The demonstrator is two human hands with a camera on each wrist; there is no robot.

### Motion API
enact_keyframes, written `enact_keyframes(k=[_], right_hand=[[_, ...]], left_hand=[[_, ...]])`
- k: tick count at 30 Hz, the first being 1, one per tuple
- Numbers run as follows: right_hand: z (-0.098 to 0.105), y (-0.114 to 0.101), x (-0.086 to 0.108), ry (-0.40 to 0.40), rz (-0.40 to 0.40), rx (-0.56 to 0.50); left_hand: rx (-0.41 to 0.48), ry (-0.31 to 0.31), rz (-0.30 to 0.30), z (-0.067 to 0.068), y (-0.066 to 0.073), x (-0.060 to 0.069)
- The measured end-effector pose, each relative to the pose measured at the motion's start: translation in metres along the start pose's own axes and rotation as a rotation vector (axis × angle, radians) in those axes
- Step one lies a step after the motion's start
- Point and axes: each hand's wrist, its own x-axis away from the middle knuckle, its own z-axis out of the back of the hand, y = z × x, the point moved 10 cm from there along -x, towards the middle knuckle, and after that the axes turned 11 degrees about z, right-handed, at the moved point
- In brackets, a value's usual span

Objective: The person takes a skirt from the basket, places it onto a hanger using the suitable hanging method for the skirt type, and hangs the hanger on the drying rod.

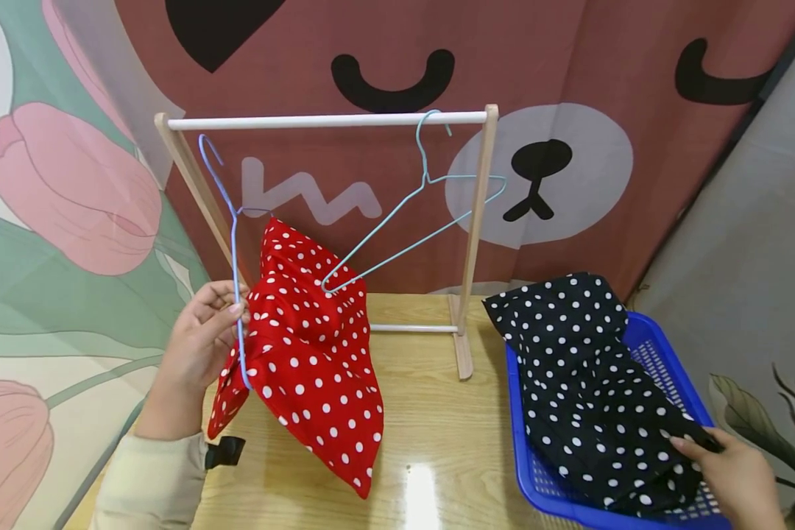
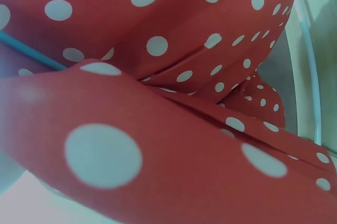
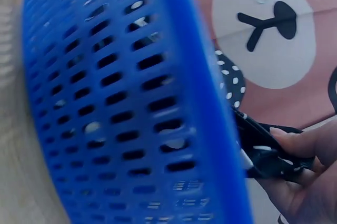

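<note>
My left hand pinches a periwinkle-blue hanger along its lower bar. Red cloth with white polka dots drapes over that hanger and fills most of the left wrist view, hiding the left fingers there. At the right, my right hand grips a corner of black cloth with white polka dots, thumb on top. The black cloth lies bunched in a blue plastic basket and hangs over its far rim. In the right wrist view the fingers pinch the dark fabric beside the basket wall.
A small wooden rack with a white top rail stands at the back of the wooden table. From the rail's right end hangs a light-blue hanger, its left corner in front of the red cloth. Printed curtains hang behind.
</note>
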Motion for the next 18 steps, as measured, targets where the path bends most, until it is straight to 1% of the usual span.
enact_keyframes(k=[2, 4, 7, 10, 11, 12, 14, 15, 18], right_hand=[[-0.003, 0.001, 0.001, -0.008, -0.021, -0.077], [-0.003, 0.001, 0.003, 0.009, -0.042, -0.157], [0.001, -0.004, 0.006, 0.051, -0.034, -0.265], [0.003, -0.007, 0.009, 0.05, -0.027, -0.363], [0.002, -0.006, 0.006, 0.049, -0.021, -0.425], [-0.001, -0.002, -0.001, 0.063, 0.007, -0.52], [-0.009, 0.012, -0.018, 0.078, 0.028, -0.699], [-0.014, 0.022, -0.03, 0.102, 0.052, -0.817], [-0.031, 0.053, -0.067, 0.164, 0.161, -1.195]], left_hand=[[0.007, 0.004, -0.003, 0.001, 0.002, -0.001], [0.017, 0.004, -0.004, 0.002, 0.003, -0.002], [0.029, 0.007, -0.001, 0.004, 0.005, -0.003], [0.036, 0.015, 0.0, 0.006, 0.006, -0.004], [0.039, 0.019, -0.001, 0.007, 0.007, -0.005], [0.039, 0.025, -0.004, 0.008, 0.007, -0.005], [0.037, 0.038, -0.008, 0.01, 0.009, -0.006], [0.035, 0.045, -0.01, 0.011, 0.009, -0.007], [0.038, 0.056, -0.009, 0.014, 0.01, -0.008]])
